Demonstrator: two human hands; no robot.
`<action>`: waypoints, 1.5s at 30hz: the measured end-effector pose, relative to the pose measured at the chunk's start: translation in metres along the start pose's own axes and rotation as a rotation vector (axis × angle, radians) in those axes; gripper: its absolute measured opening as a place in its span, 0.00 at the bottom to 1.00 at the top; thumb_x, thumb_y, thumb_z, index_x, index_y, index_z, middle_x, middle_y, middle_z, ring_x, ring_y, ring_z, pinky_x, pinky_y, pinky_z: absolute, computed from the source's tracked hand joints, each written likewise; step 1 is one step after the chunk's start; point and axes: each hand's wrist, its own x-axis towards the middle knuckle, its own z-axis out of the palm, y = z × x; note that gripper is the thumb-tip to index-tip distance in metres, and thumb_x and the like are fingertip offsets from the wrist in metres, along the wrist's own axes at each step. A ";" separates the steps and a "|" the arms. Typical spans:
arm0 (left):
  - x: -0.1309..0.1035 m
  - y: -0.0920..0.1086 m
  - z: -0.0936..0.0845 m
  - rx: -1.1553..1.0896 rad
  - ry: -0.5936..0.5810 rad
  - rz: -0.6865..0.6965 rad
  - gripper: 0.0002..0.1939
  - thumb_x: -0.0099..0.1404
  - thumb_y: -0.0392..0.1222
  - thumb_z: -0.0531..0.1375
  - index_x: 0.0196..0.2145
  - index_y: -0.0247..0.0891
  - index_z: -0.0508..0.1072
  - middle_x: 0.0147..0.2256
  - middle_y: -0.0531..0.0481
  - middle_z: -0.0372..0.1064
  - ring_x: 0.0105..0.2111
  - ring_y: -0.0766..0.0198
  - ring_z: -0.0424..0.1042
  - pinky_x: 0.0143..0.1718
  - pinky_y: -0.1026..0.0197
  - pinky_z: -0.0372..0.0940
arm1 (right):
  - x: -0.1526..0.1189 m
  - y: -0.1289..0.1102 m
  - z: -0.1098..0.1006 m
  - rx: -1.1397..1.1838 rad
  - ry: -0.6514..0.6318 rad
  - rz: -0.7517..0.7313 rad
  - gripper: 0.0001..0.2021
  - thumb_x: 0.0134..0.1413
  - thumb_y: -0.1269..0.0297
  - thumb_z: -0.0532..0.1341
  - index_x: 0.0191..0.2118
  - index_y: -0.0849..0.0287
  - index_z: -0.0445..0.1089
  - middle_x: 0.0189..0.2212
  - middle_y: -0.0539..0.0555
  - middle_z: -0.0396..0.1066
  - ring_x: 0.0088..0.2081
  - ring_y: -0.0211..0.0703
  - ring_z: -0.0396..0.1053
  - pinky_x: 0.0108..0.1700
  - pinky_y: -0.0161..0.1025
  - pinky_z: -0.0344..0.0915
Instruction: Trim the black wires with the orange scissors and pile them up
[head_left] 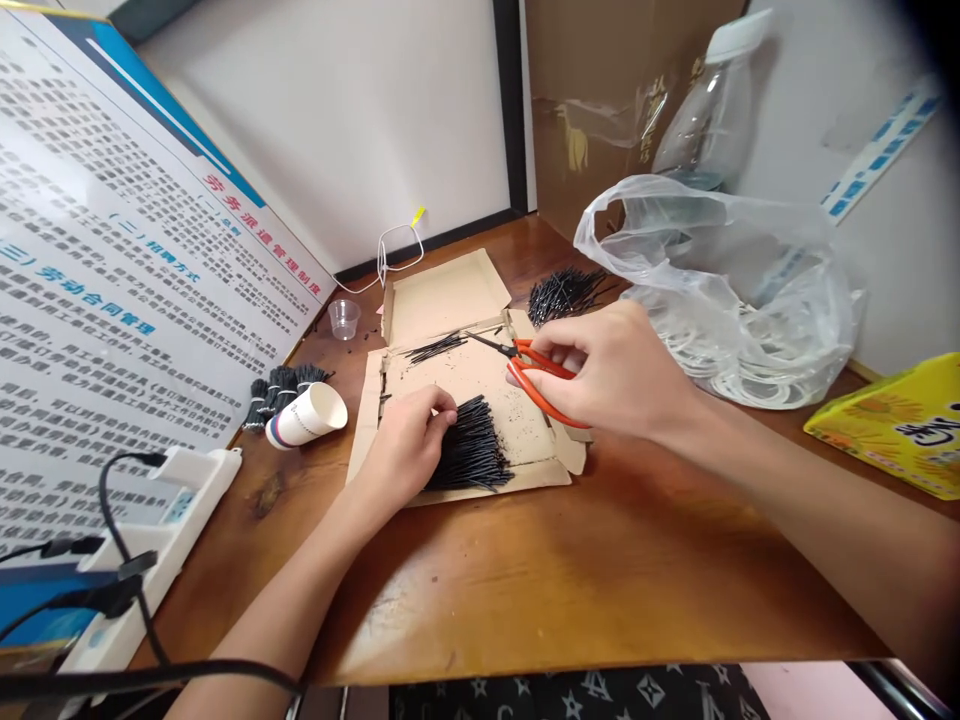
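My right hand is wrapped round the orange handles of a pair of pliers, whose thin dark tips point left above the cardboard. My left hand has its fingers pressed together at the upper left of a dense pile of short black sticks; what lies between the fingertips is too small to name. The pile rests on an unfolded cardboard box. A smaller row of black sticks lies on the cardboard just left of the plier tips.
Left of the cardboard are a tipped paper cup, tied black bundles and a clear plastic cup. More black sticks, a plastic bag and a bottle stand right. A power strip is near left.
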 end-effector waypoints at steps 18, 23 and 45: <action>-0.013 0.015 -0.006 -0.228 0.140 0.077 0.10 0.75 0.40 0.52 0.38 0.37 0.70 0.27 0.54 0.67 0.18 0.74 0.64 0.21 0.67 0.59 | -0.008 -0.012 0.004 0.109 -0.130 -0.180 0.16 0.50 0.67 0.61 0.17 0.59 0.58 0.14 0.43 0.45 0.20 0.31 0.42 0.23 0.36 0.42; -0.015 0.017 -0.006 -0.229 0.149 0.072 0.10 0.75 0.38 0.53 0.34 0.36 0.69 0.27 0.54 0.68 0.18 0.75 0.66 0.22 0.68 0.59 | -0.009 -0.013 0.006 0.123 -0.123 -0.191 0.15 0.51 0.67 0.61 0.17 0.59 0.58 0.15 0.43 0.45 0.20 0.31 0.42 0.23 0.36 0.42; -0.016 0.020 -0.008 -0.238 0.140 0.042 0.14 0.76 0.42 0.51 0.33 0.37 0.70 0.22 0.54 0.64 0.19 0.71 0.63 0.20 0.66 0.57 | -0.010 -0.015 0.003 0.149 -0.147 -0.157 0.16 0.51 0.66 0.61 0.17 0.58 0.57 0.15 0.43 0.43 0.20 0.32 0.41 0.24 0.37 0.42</action>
